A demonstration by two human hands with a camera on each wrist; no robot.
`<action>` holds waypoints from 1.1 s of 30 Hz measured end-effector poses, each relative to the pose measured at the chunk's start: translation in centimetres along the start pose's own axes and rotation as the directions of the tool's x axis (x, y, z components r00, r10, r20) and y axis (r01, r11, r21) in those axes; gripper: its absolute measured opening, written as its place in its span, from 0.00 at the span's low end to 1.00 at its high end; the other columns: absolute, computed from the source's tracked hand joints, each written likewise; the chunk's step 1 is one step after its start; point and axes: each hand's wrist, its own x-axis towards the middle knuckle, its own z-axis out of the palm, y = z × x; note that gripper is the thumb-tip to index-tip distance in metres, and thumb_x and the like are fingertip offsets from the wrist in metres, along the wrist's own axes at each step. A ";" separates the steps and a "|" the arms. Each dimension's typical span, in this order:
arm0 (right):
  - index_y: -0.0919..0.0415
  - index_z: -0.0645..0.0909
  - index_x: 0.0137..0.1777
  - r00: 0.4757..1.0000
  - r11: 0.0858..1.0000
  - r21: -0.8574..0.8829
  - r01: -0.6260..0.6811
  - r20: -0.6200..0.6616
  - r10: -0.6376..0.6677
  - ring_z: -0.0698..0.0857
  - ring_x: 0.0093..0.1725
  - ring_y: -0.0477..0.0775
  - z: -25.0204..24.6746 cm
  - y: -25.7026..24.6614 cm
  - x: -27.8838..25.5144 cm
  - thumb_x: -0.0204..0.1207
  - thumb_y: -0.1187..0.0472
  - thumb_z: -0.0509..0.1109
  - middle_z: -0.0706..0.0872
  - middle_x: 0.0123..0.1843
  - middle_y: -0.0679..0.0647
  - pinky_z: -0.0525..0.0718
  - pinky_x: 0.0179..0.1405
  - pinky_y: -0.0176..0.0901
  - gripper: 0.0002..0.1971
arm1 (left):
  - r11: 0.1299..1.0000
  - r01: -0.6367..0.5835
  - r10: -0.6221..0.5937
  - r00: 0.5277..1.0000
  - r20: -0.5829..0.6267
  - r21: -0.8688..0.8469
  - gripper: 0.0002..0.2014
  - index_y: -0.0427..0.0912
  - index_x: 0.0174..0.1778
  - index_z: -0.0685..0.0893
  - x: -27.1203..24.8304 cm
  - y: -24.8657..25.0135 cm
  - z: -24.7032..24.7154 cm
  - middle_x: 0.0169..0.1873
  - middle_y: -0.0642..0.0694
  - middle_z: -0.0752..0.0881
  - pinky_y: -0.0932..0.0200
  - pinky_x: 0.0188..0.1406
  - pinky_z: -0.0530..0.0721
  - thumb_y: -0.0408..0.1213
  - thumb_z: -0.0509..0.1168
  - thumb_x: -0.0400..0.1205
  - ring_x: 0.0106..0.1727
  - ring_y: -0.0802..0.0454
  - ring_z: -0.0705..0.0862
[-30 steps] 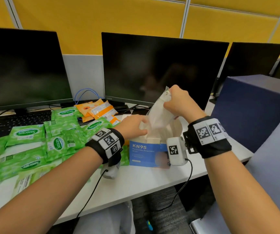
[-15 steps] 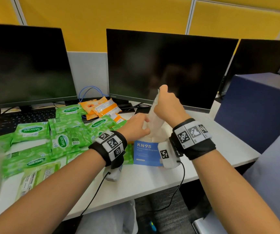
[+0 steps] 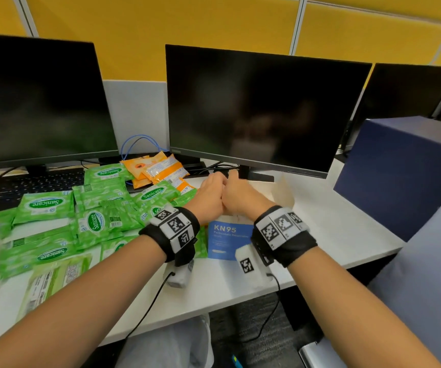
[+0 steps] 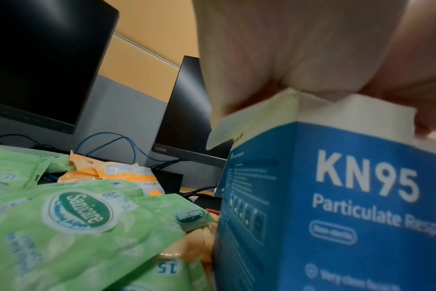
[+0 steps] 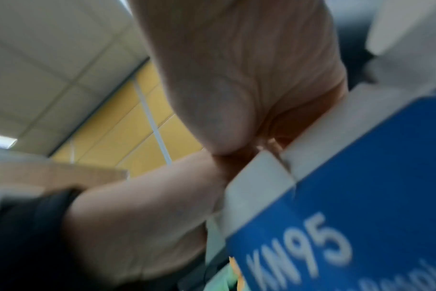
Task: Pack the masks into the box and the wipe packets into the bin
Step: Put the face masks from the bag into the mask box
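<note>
Two hands side by side, left hand [image 3: 208, 195], right hand [image 3: 240, 196], over box [image 3: 228, 239]; grip unclear

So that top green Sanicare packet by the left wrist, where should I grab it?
Pinch the near right edge of the green Sanicare packet from above with the left hand. It lies flat atop the pile, so its thin overhanging edge is the easiest part for fingers to get under.

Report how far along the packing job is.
Done: nothing clearly finished; no loose masks show on the white desk. In hand: the left hand and right hand are both down in the open top of the blue KN95 cardboard box, fingers hidden inside. Left: the green Sanicare wipe packets and orange wipe packets lie unpacked on the desk.
</note>
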 end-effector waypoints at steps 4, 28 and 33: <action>0.67 0.68 0.77 0.985 0.996 -0.060 0.071 0.160 -0.061 0.77 0.70 0.64 -2.1 1.5 -0.2 0.86 0.57 0.52 0.77 0.73 0.66 0.74 0.66 0.48 0.22 | 1.000 -0.021 0.020 0.998 -0.063 -0.021 0.24 0.39 0.72 0.69 0.0 0.1 -0.2 0.70 0.40 0.71 0.50 0.73 0.70 0.21 0.54 0.79 0.72 0.45 0.70; 0.66 0.79 0.65 0.995 0.874 -0.480 -0.072 0.024 0.095 0.81 0.65 0.60 -3.2 4.0 -1.0 0.83 0.68 0.55 0.83 0.65 0.60 0.74 0.68 0.50 0.15 | 0.850 -0.160 -0.028 0.937 0.347 0.501 0.24 0.48 0.83 0.57 1.9 2.1 -0.1 0.82 0.46 0.59 0.47 0.80 0.56 0.46 0.46 0.89 0.83 0.46 0.55; 0.64 0.79 0.65 0.981 0.843 -0.524 -0.120 0.065 0.180 0.81 0.64 0.58 -1.7 3.9 0.7 0.81 0.61 0.61 0.83 0.63 0.57 0.73 0.70 0.51 0.15 | 0.849 -0.123 0.034 0.983 0.178 0.514 0.24 0.39 0.71 0.73 1.7 1.8 0.6 0.69 0.41 0.72 0.48 0.71 0.67 0.51 0.50 0.87 0.71 0.42 0.69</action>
